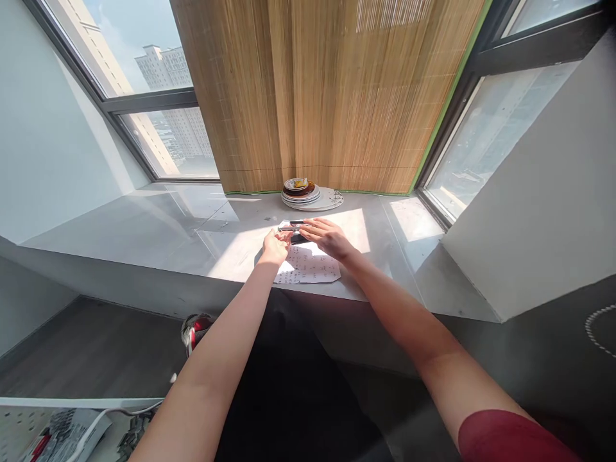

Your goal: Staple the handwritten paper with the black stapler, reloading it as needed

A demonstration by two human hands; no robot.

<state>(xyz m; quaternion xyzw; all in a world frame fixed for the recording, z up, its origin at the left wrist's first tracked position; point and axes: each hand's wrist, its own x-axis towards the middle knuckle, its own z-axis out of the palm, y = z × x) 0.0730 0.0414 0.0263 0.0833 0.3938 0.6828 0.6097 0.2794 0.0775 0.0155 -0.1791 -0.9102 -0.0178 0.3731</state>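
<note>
A small black-and-silver metal device sits over the top end of a sheet of paper with handwriting-like marks; its exact kind is hard to make out. My left hand has its fingers closed on the device's left side. Across the device's right side lies my right hand, fingers stretched out and touching it. Both hands partly cover the device and the upper part of the sheet. The paper lies flat near the front edge of the pale windowsill, in patchy sunlight.
Behind my hands stands a stack of plates on a larger plate. A bamboo blind hangs behind it, between two windows. A red-and-grey shoe is below the sill on the left, near a white cable.
</note>
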